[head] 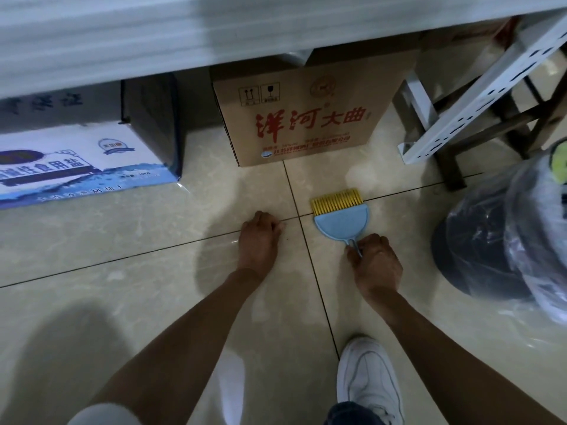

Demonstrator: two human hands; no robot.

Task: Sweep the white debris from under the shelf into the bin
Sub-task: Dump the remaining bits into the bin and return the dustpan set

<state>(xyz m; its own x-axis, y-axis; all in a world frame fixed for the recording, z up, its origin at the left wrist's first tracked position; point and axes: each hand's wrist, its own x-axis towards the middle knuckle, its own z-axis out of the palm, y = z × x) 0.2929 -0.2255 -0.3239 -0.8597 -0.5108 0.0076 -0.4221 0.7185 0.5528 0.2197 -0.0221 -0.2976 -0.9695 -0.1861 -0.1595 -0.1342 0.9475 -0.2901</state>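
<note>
Head view. The brush [340, 211] is gripped by its thin handle in the right hand [374, 259], fingers curled round it. The yellow bristles are laid on the floor [122, 240] and pointed toward the shelf [153, 41], which suits a pulling stroke out from beneath it. The left hand [260, 237] is set on the floor with fingers curled under and nothing visibly held; it is judged to serve as a brace for the crouch.

No white debris can be made out on the tiles. It is presumably hidden under the shelf, or too small to be seen.

The bin [506, 240], lined with a clear bag, stands just right of the brush, so a short carry is expected.

Reach beneath the shelf is obstructed by a brown carton [306, 118] directly ahead of the bristles and by a blue-and-white box [76, 161] to the left. A gap is left between the two. A white shelf post [478, 87] stands at right. A white shoe [368, 378] is planted behind the right hand.
</note>
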